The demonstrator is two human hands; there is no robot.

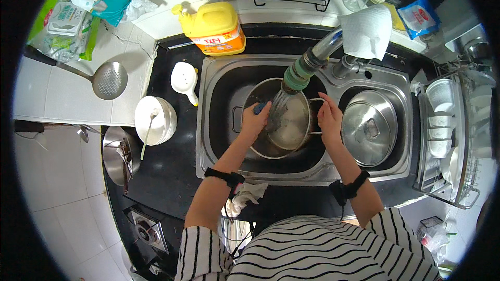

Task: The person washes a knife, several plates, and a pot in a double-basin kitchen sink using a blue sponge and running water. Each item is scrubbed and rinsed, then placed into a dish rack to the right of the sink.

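A two-handled stainless steel pot (293, 125) is tilted in the large left sink basin (224, 86). Water streams into it from a faucet with a green end piece (297, 76). My left hand (254, 121) is at the pot's left rim, closed on a small dark blue thing (259, 108), perhaps a scrubber. My right hand (329, 119) is at the wire handle (317, 132) on the pot's right side, its thumb and fingers around the handle; part of the grip is hidden.
Right basin: a steel pot with a lid (369, 125). Beyond it stands a dish rack (461, 132). On the left counter are stacked white bowls (168, 125) with a spoon, a white ladle-shaped holder (184, 78) and a steel bowl (113, 164). A yellow detergent jug (216, 27) stands behind.
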